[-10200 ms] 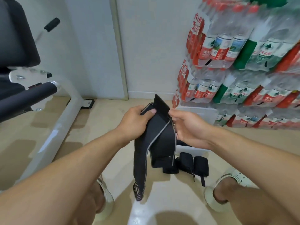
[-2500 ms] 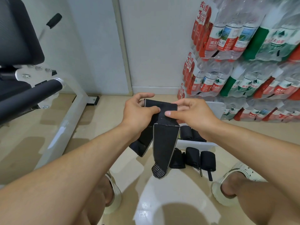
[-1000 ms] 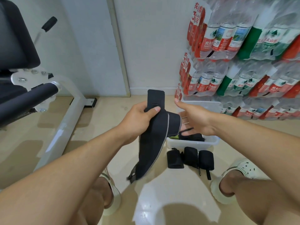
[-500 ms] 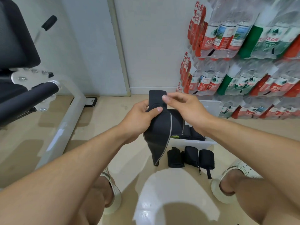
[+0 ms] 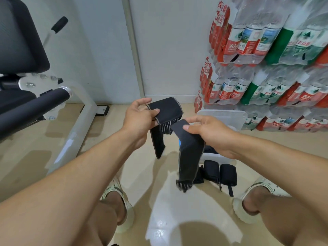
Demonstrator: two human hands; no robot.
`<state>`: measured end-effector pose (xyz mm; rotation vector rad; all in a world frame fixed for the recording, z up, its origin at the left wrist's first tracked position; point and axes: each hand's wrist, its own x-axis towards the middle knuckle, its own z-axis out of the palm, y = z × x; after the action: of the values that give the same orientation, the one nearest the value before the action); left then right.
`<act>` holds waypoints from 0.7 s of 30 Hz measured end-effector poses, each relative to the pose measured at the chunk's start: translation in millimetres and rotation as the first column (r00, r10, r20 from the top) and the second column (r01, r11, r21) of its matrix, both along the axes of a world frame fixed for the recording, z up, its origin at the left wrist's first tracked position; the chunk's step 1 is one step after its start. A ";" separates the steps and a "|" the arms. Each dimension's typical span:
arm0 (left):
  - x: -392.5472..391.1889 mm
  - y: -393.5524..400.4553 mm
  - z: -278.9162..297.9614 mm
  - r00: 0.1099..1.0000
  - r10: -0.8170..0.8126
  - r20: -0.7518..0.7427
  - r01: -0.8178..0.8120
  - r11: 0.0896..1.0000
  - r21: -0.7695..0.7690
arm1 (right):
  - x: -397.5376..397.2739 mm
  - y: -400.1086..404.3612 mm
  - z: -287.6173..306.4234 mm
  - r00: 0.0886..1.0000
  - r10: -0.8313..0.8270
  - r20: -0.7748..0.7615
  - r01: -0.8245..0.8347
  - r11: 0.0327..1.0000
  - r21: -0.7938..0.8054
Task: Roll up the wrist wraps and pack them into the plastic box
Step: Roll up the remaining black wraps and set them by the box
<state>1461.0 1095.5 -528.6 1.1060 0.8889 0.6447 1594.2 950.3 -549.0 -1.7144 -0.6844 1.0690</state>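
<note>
White walls [image 5: 177,50], glossy beige floor [image 5: 110,174], gym bench [image 5: 26,96] left, bottled-water packs [image 5: 266,68] right.

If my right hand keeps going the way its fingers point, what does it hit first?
Probably the wrap end held by the left hand; the right hand points left toward it, though depth is unclear.

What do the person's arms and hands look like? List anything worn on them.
Both forearms are bare right up to the frame edge, with no sleeves in view. The left hand and right hand wear no gloves. No watch, bracelet or ring shows on either wrist or on the fingers that can be seen.
</note>
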 end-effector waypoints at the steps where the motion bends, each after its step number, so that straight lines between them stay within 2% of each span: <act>1: -0.3 -1.1 1.2 1.000 -0.008 0.003 0.008 1.000 -0.003 | 0.1 0.0 -3.0 1.000 0.018 -0.012 -0.018 0.999 -0.027; 4: -0.3 -3.0 2.6 0.999 -0.035 -0.006 0.035 0.999 0.008 | -2.3 1.8 -1.6 0.997 0.072 -0.024 -0.072 0.997 -0.004; 11: -2.0 -2.5 -3.1 0.994 -0.110 -0.018 0.109 0.994 -0.024 | -6.7 4.0 5.4 0.999 0.014 0.044 -0.014 1.000 0.000; 15: -1.5 -2.0 -2.9 0.999 -0.029 0.015 0.029 0.999 0.017 | -7.4 2.2 8.7 1.000 0.010 0.015 -0.010 1.000 0.000; 21: 4.2 -0.7 -2.1 0.989 0.146 0.017 -0.147 0.988 0.052 | -9.8 -1.6 10.2 0.996 0.050 0.078 -0.048 0.998 -0.033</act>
<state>1465.2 1094.8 -530.7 1.0894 0.9524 0.8001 1584.3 948.6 -538.7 -1.7823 -0.7671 1.0548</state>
